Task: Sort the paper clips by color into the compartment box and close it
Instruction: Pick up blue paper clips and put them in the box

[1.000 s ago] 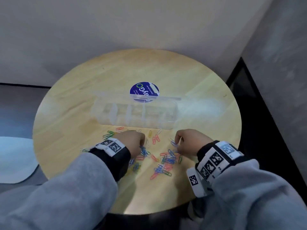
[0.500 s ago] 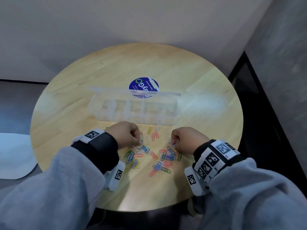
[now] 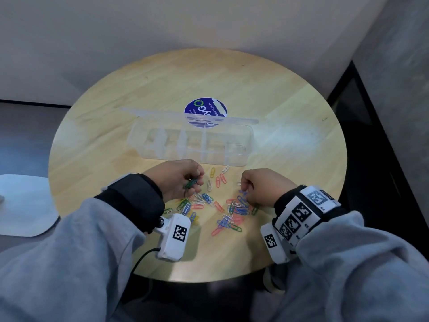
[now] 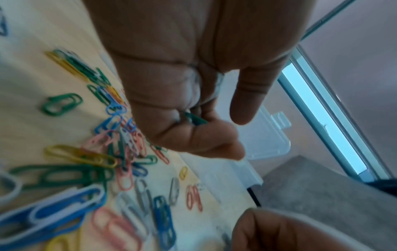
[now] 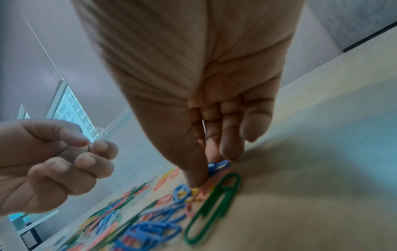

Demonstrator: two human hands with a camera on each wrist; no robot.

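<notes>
Coloured paper clips [image 3: 222, 209] lie scattered on the near part of the round wooden table [image 3: 290, 108]. Behind them stands the clear compartment box [image 3: 192, 145] with its lid open toward the back. My left hand [image 3: 185, 180] is curled with green paper clips [image 3: 190, 183] gripped in its fingers, and a green tip [image 4: 196, 119] shows in the left wrist view. My right hand [image 3: 247, 190] pinches a blue paper clip [image 5: 217, 165] at the right side of the pile, thumb and fingertips touching it on the table.
A round blue sticker [image 3: 205, 109] lies on the table behind the box lid. A wall runs behind the table and a dark gap [image 3: 371, 147] lies to its right. A pale flat shape [image 3: 23, 205] sits lower left, off the table.
My left hand has rolled over from palm down to fingers curled upward, lifting green clips off the table. My right hand stays low over the blue clips.
</notes>
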